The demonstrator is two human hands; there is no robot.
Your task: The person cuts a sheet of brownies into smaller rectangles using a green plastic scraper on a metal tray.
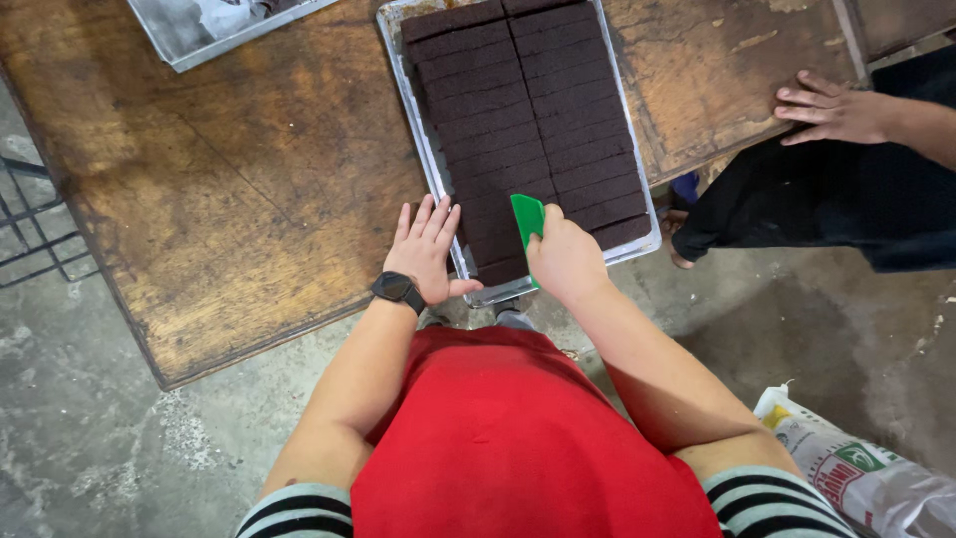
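Wooden, worn brown bench (249, 189) carries a rectangular metal tray (430, 164) of dark sliced cake (528, 110), upper centre. Left hand (426, 251), fingers spread, braces the rim; right hand (564, 261) clamps a green plastic scraper (527, 217). Tray overhangs the edge—downward pressure could tip it.

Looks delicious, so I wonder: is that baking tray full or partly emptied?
Full: dark brown cake slices fill the metal tray in two columns, no gaps showing.
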